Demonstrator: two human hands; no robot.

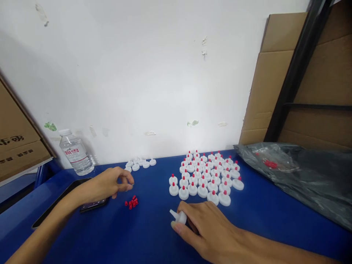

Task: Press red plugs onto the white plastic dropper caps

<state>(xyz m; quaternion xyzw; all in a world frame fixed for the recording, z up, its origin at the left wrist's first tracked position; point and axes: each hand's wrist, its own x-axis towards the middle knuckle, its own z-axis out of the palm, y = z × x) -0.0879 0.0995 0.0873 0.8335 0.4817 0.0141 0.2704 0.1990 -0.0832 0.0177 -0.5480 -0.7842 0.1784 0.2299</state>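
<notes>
Scuffed white wall (154,73) at the back, shiny blue tabletop (154,238) below; picture a clock face centred on the loose heap of small red plastic caps (132,203). Going left to right: clear plastic water bottle (78,156) around 10 o'clock, black phone (93,206) at 9. Left hand (108,183) is near 10 too, fingers curled toward the thumb, can't tell if anything's pinched in there. Roughly 12-ish, a small bunch of round white plastic lids (146,164), no red on them that I can see, so I'd count those as left to do. Just past 3, the right hand (207,227) is gripping a white plastic nozzle lid (180,217), tip bare, so not done yet either. Between 2 and 3 stands a big crowd of red-tipped white lids (197,173), the finished lot I'd guess, easily most of them. Far out at 3, dark plastic sheeting (313,183).
</notes>
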